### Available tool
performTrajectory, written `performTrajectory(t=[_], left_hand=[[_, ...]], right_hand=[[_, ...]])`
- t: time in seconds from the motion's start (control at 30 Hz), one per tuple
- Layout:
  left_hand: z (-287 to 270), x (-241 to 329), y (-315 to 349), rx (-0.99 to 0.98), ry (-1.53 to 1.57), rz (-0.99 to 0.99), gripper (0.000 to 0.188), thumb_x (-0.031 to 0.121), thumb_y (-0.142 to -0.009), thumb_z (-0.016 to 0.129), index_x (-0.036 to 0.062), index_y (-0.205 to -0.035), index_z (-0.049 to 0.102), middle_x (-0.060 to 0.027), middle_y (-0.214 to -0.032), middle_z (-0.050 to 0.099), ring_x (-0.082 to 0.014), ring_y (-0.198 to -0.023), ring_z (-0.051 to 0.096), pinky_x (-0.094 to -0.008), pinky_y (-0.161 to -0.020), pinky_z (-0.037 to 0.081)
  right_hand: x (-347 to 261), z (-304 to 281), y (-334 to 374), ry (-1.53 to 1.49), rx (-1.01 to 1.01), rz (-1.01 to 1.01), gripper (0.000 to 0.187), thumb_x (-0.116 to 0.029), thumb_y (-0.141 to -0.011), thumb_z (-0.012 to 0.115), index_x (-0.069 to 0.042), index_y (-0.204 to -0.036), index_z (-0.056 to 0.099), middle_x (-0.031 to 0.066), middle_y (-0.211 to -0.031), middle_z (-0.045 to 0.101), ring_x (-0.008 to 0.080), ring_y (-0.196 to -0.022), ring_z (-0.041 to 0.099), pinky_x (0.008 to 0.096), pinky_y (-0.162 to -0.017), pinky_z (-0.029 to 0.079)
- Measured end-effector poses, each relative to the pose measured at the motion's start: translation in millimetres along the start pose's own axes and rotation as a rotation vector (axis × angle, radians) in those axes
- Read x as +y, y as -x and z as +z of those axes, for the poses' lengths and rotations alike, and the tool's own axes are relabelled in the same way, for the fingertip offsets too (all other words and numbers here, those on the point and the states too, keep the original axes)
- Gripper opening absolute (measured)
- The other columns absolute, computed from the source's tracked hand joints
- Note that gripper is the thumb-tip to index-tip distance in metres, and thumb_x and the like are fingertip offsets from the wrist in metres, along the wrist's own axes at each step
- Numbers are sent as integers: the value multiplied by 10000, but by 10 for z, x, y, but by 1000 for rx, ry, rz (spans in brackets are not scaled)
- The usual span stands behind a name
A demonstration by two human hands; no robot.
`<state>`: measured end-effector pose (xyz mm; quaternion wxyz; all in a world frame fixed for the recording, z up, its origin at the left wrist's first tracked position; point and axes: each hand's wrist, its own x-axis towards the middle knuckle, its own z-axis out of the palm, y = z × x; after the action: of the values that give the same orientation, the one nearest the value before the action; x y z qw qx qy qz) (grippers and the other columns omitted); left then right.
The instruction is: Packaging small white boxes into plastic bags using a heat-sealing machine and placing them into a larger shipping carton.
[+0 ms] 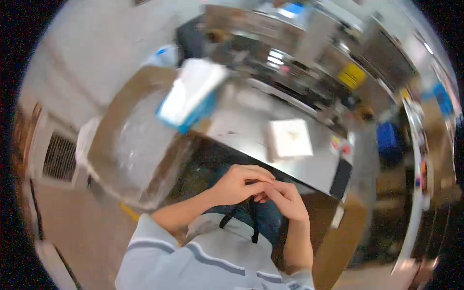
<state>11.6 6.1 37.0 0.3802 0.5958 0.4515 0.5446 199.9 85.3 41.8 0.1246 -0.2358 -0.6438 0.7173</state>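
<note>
My left hand [242, 184] and my right hand [289, 202] meet in front of my waist, at the near edge of a metal worktop [241, 121]. Their curled fingers overlap and touch. Whether anything lies between them is hidden. Below the hands hang dark cords [253, 222] against my light shirt. Beyond my right hand, on the worktop, sits a white square pad or stack [291, 138]. A white sheet or bag over blue material [191, 94] lies at the worktop's left end.
At left stands a large cardboard box [104, 130] lined with clear plastic. Machinery [290, 72] with a yellow label [352, 75] runs along the back. A dark flat rectangular thing [341, 178] lies at the worktop's right end. A blue bin [386, 137] is farther right.
</note>
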Motion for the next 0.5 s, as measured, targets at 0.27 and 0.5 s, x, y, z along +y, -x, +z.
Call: performTrajectory(t=[0.27, 0.5], left_hand=[[-2543, 171, 1162, 705, -49, -382, 383, 190, -853, 729, -24, -1166, 677, -105, -1109, 709, -174, -1025, 669, -346, -918, 545], [-3331, -181, 1922, 1049, -1052, -496, 388, 249, -931, 649, -1, -1227, 639, -187, -1123, 698, -229, -1038, 671, -362, -908, 522]], right_hand=[[-214, -52, -215, 20, 33, -242, 425, -193, -950, 646, 38, -1298, 569, 157, -1255, 621, 256, -1057, 655, 355, -849, 551], [154, -1361, -637, 672, 724, -305, 522, -244, -977, 613, 30, -1403, 489, 175, -1451, 493, 243, -1242, 540, 340, -1049, 414]])
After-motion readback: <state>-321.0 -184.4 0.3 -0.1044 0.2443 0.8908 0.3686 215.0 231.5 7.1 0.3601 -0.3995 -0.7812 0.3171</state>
